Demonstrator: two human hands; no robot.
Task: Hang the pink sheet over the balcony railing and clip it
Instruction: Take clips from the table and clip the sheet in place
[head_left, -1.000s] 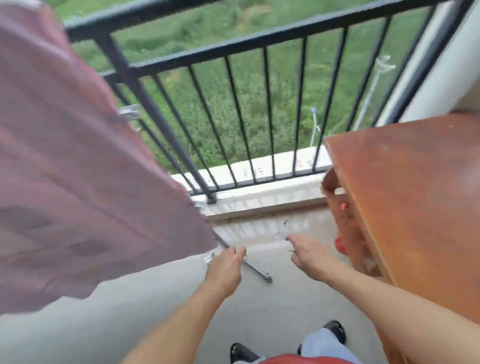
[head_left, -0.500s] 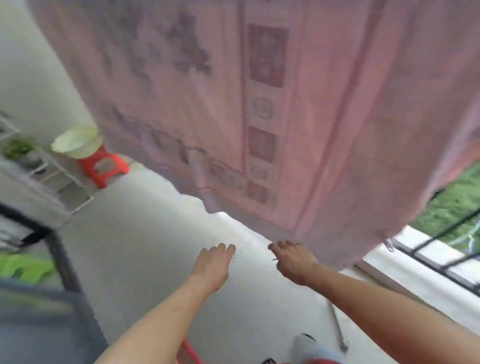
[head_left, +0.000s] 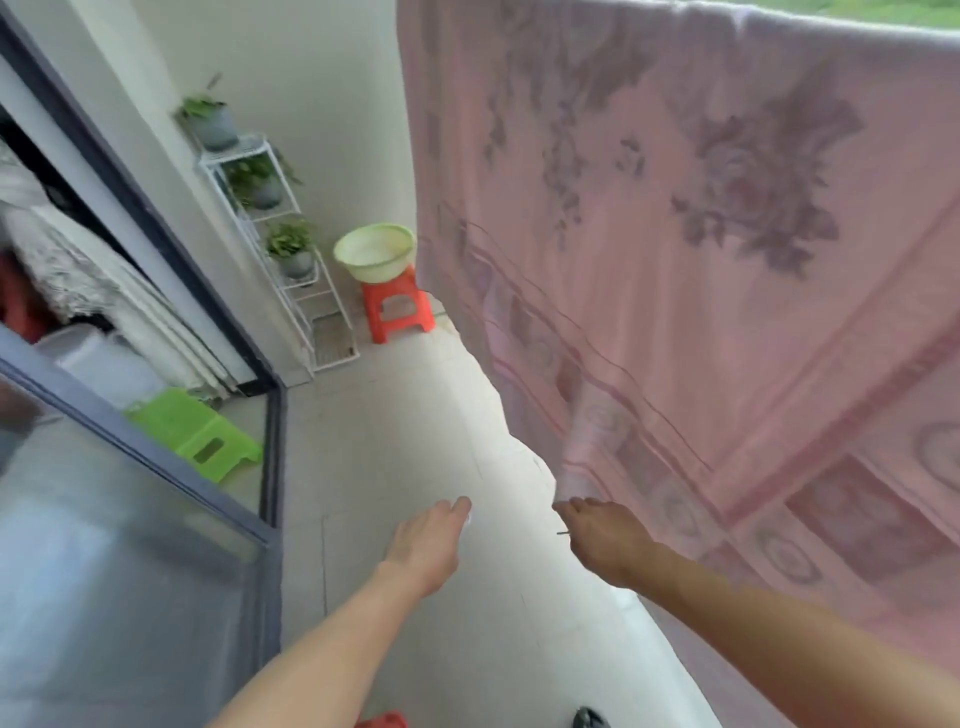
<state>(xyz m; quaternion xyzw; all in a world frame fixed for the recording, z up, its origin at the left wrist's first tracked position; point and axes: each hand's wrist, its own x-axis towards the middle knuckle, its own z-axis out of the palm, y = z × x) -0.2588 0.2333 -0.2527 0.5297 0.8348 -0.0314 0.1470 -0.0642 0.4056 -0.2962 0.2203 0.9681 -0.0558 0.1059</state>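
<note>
- The pink sheet (head_left: 701, 249) already hangs draped over the balcony railing, which it hides; clipping seems the step in hand.
- The right hand (head_left: 605, 540) is curled by the sheet's lower edge, a thin metal piece poking out, possibly a clip.
- The left hand (head_left: 428, 543) looks loosely closed; what it holds I cannot tell.
- Next move likely calls for raising clips to the top fold.
- Pale tiled floor (head_left: 415, 415); orange stool (head_left: 397, 309) carrying a green basin (head_left: 375, 252), white plant rack (head_left: 280, 234).

Sheet (head_left: 701, 260) blocks right; floor (head_left: 415, 415) ahead open

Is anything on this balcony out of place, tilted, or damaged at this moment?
Nothing is clearly damaged or spilled. The pink sheet hangs with an uneven lower edge, and one fold droops near the right hand. The pale green basin sits tilted on the orange stool.
</note>
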